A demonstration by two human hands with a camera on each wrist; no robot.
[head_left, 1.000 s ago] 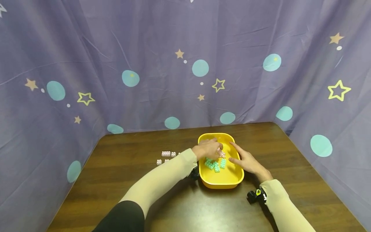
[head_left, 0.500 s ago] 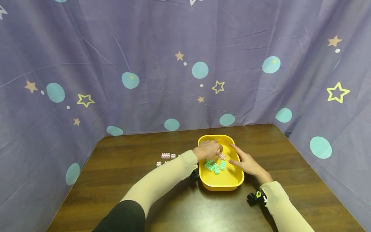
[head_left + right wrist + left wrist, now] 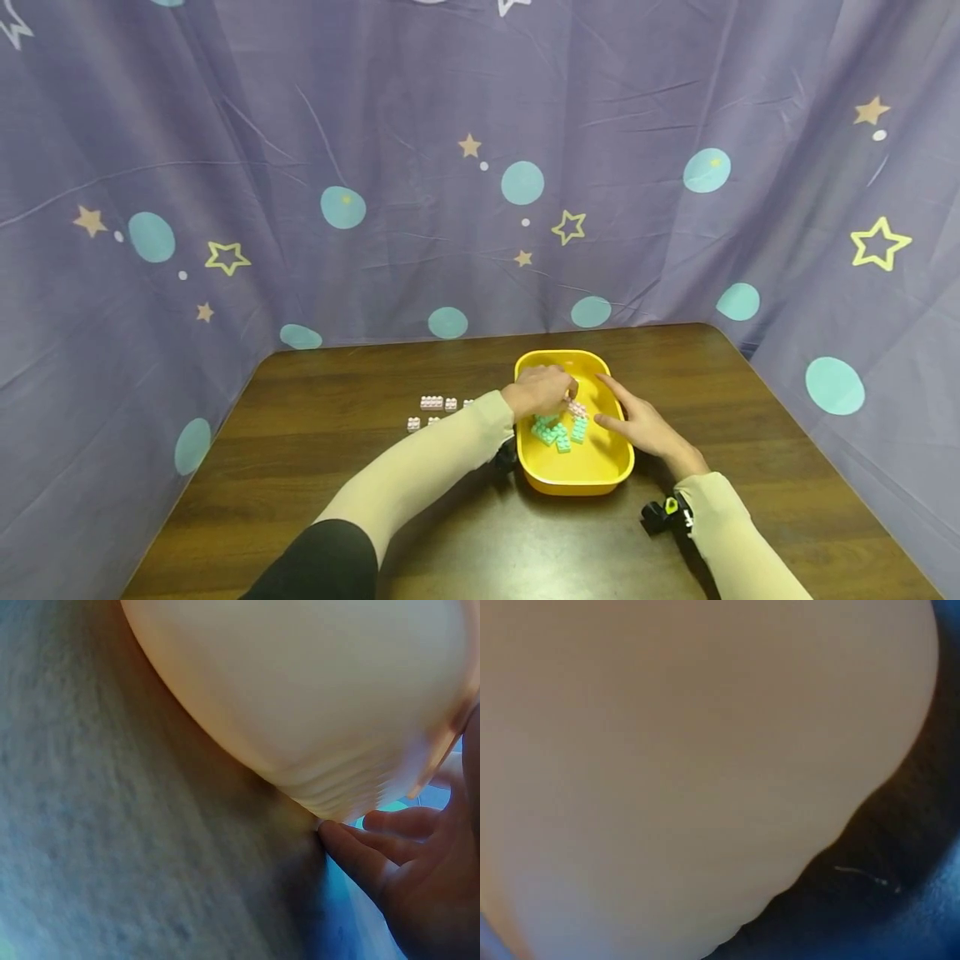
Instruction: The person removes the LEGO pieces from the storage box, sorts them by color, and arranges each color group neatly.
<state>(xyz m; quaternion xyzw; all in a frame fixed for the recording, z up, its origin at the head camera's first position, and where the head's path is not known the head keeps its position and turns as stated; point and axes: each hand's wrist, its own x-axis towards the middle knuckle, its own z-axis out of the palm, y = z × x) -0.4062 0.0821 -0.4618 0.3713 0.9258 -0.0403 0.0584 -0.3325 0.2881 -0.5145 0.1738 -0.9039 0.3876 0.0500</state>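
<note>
My left hand [image 3: 543,390] reaches over the left side of a yellow bin [image 3: 573,479], its fingers bent down among toy building bricks. Right at those fingers lie pink bricks [image 3: 577,409], and just nearer sit several mint green bricks [image 3: 563,442]. The left fingertips are hidden, so I cannot tell whether they pinch a brick. At the bin's right rim my right hand [image 3: 643,423] lies with fingers and thumb spread. In the right wrist view, extended fingers [image 3: 360,855] touch the bin's outer wall [image 3: 300,682]. A pale curved surface [image 3: 690,750] fills most of the left wrist view.
Several pale pink bricks [image 3: 431,402] stand in rows on the brown wooden table [image 3: 337,392], left of the bin and partly behind the left sleeve [image 3: 427,462]. A purple curtain [image 3: 405,250] with stars and dots borders the table's back and sides.
The left fingers shift slightly among the bricks, and the pink bricks sit a little closer to the green ones. The right hand keeps its place at the bin; the head view tilts slightly.
</note>
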